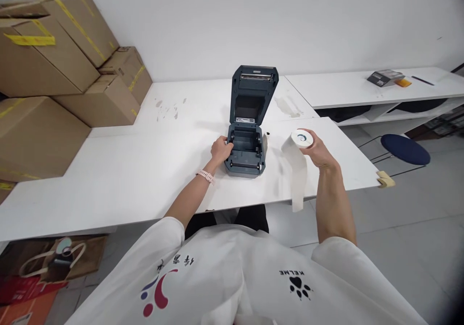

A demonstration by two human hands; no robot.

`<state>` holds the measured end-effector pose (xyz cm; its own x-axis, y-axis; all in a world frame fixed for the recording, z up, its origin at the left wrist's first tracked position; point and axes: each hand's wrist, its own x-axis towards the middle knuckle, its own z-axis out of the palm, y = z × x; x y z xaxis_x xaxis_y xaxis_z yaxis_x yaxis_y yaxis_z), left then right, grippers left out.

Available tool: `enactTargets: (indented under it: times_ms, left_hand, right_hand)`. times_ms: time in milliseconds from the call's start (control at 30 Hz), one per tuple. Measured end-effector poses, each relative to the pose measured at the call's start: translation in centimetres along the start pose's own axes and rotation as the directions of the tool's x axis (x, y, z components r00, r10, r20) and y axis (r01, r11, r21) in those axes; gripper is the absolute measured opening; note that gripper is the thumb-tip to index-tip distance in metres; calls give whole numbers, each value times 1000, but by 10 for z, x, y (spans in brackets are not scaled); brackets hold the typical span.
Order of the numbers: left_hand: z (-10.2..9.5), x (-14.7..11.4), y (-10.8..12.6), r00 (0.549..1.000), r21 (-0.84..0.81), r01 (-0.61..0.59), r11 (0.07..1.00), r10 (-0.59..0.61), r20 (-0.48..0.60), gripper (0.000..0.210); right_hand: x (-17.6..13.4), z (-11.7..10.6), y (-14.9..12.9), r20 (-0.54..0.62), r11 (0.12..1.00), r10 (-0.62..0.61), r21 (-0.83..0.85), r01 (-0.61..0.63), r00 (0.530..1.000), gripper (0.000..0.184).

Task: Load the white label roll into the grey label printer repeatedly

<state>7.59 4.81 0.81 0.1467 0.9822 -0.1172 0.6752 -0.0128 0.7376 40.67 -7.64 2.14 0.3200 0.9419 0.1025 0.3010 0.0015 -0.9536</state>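
Observation:
A dark label printer (245, 151) stands on the white table with its lid (253, 93) tilted up, its inner bay exposed. My left hand (221, 150) grips the printer's left side, the thumb over the rim. To the printer's right, my right hand (316, 148) is closed around a roll of white labels (302, 139), its round end facing up. A loose strip (299, 182) hangs from the roll past the table's front edge. The fingers behind the roll are partly hidden.
Cardboard boxes (105, 100) with yellow tape are stacked on the table's left. A small dark box (386, 77) lies on the shelf unit at the right. A blue stool (405, 149) stands beyond the table corner, which has a padded guard (385, 179). Bags (60, 262) lie below left.

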Motion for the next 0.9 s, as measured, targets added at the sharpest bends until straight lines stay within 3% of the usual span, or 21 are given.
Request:
enactTargets:
  times_ms: [133,267,333,400,500,600,700,800,900]
  left_hand:
    - [2,2,-2,1000,-1,-3,1000,3,-6,37]
    - [3,2,-4,1000,-21,-13,1000,13,-4,38]
    - [3,2,-4,1000,-34,-16,999,15,-2,38]
    - [4,3,-5,1000,-49,-18,999,18,-2,38]
    - [4,4,-6,1000,-62,-24,998,24,-11,39]
    - [5,5,-6,1000,-59,-15,998,15,-4,39]
    - [4,4,-5,1000,-57,-9,998,9,-5,39]
    - [3,2,-4,1000,-54,-7,998,7,-12,40]
    - [3,1,-3,1000,-58,-8,998,8,-11,42]
  right_hand:
    - [12,10,40,-123,994,107,31,-104,987,81]
    - [18,6,32,-113,994,100,-29,-104,989,82]
    - [20,2,12,-120,998,-6,-62,-2,993,83]
    - [24,6,-12,-180,980,-180,-118,160,967,73]
    - [35,31,-39,-227,937,-322,-218,274,919,55]
    - [53,65,-46,13,825,-155,-549,136,988,53]
    - [75,89,-44,188,601,123,-796,78,975,59]
    - [93,101,-41,269,603,211,-792,91,940,52]
    - [99,97,-44,338,621,259,-776,112,905,43]
